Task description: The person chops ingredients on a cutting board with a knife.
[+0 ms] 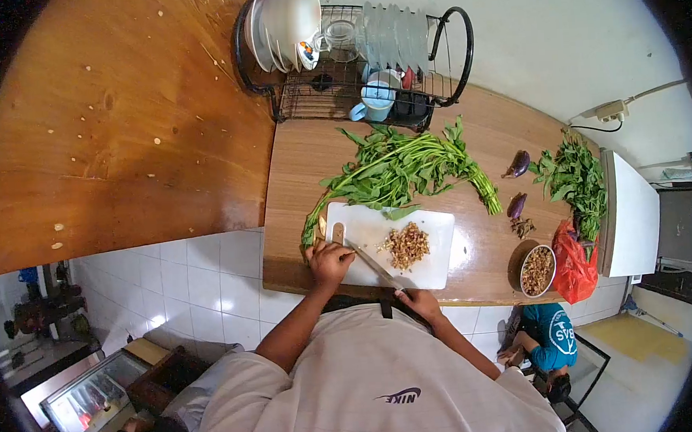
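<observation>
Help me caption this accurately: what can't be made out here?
In the head view:
- Knife: its handle, mostly covered by the right hand.
- Whether the left hand touches the knife: too small to tell.
- Red bag: contents low down, hidden by its plastic.

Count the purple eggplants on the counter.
2. One eggplant lies beside the right-hand leafy bunch; the other eggplant lies between the first and the bowl of chopped pieces. Any beneath the greens would be hidden.
</observation>
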Demonstrator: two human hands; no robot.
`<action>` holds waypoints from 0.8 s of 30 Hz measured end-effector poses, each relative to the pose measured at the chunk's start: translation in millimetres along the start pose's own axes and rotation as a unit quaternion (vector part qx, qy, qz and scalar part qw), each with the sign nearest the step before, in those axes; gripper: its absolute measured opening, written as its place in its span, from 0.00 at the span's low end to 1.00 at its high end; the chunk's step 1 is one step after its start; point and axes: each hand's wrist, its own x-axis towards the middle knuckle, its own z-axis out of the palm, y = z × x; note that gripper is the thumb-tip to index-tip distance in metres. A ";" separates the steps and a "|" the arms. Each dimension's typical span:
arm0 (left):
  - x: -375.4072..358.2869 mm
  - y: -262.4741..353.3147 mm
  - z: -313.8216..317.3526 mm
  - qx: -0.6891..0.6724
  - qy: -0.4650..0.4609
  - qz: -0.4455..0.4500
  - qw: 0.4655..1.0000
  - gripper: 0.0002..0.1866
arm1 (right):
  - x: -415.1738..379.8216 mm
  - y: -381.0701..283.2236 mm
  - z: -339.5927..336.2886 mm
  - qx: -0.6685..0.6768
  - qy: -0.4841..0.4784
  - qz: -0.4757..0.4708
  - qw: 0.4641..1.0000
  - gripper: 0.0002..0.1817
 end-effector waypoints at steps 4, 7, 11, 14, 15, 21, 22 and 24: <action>1.3 0.3 2.5 0.005 -0.007 -0.015 1.000 0.08 | -7.1 2.1 -7.1 0.005 -0.076 0.067 0.995 0.39; 1.3 -1.0 2.9 -0.004 -0.016 -0.018 1.000 0.08 | -5.4 -1.9 -4.4 -0.002 -0.060 0.058 0.996 0.39; -0.9 -5.0 9.4 0.006 -0.015 -0.018 1.000 0.08 | 16.1 -35.7 -18.4 -0.022 -0.094 0.086 0.992 0.42; 3.1 -6.7 7.4 0.017 -0.011 -0.018 1.000 0.08 | 21.1 -34.5 -14.1 -0.009 -0.078 0.061 0.995 0.44; 4.1 -5.9 6.8 0.009 -0.016 -0.025 1.000 0.08 | 16.6 -31.7 -14.9 -0.009 -0.079 0.061 0.995 0.44; 9.1 0.9 -0.4 0.001 -0.015 -0.010 1.000 0.09 | -13.7 -8.0 -22.0 -0.016 -0.024 0.039 0.999 0.41; 9.9 0.6 1.5 -0.002 -0.017 -0.013 1.000 0.09 | -15.2 -11.3 -26.6 -0.011 -0.065 0.079 0.995 0.39; 10.8 -1.8 5.0 -0.007 -0.019 -0.015 1.000 0.09 | -15.7 -12.7 -27.9 -0.004 -0.107 0.123 0.987 0.37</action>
